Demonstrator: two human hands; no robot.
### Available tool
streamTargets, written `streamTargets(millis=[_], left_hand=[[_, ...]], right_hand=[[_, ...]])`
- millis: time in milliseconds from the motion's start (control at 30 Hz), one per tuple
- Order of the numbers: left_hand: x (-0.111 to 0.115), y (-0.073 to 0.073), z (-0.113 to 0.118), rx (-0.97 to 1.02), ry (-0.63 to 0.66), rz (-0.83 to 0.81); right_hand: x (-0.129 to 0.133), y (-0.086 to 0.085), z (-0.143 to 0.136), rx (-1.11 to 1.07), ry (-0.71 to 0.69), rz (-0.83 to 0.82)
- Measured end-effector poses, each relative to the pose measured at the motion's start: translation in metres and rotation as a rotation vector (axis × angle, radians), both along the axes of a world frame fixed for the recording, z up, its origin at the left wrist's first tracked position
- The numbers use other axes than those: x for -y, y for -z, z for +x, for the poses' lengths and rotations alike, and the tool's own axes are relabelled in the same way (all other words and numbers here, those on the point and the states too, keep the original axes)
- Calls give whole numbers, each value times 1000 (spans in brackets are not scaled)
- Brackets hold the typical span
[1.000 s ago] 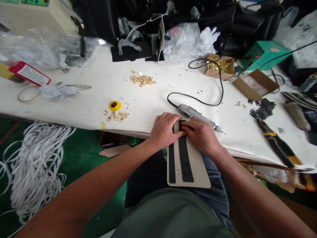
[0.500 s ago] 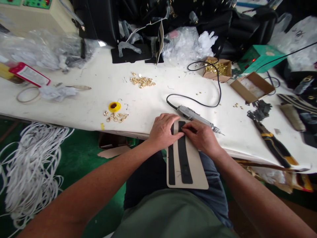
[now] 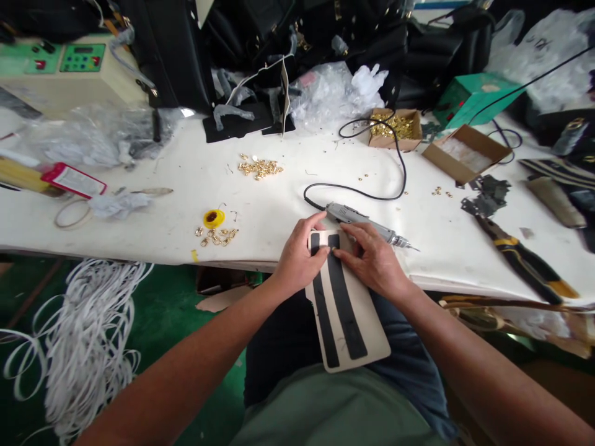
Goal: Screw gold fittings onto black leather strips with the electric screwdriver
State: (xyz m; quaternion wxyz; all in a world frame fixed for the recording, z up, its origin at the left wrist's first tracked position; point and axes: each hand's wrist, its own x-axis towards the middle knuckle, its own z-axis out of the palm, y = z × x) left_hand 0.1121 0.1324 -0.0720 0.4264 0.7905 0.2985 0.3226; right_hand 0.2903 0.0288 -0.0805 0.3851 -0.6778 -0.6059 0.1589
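Observation:
A beige panel (image 3: pixel 372 322) with two black strips (image 3: pixel 346 310) leans from the table edge down onto my lap. My left hand (image 3: pixel 300 257) grips its upper left side, thumb pressed on the strips. Across from it, my right hand (image 3: pixel 374 257) holds the upper right edge, with its thumb near the top of the right-hand strip. Both thumb tips almost meet there; any small part under them is too small to tell. Just beyond the panel lies a grey electric screwdriver (image 3: pixel 362 221) with a black cable.
Gold fittings (image 3: pixel 260 168) lie mid-table, with gold clasps (image 3: pixel 218 236) and a yellow round piece (image 3: pixel 214 218) at left. Pliers (image 3: pixel 525 260), a box of gold parts (image 3: pixel 395 131), an open carton (image 3: pixel 465 155) and a green box (image 3: pixel 474 99) are at right.
The view has shifted a little. The panel's top has tilted left, and my right fingers have spread from a pinch on the strip to the panel's upper edge.

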Motion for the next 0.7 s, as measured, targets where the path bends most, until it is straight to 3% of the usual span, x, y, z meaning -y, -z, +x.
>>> streamTargets(millis=[300,467,567,700], left_hand=[[10,-12,-5,137,-105,-326],[12,-26,2,185,-104,-339],[13,-30,6,197,-100,-351],[17,-29,7,214,-93,-362]], right_hand=[[6,-2,-3,-290,208,-13],[8,-19,-8,-746,133,-133],[9,-32,-15,-983,198,-206],[12,-42,-22,-966,292,-157]])
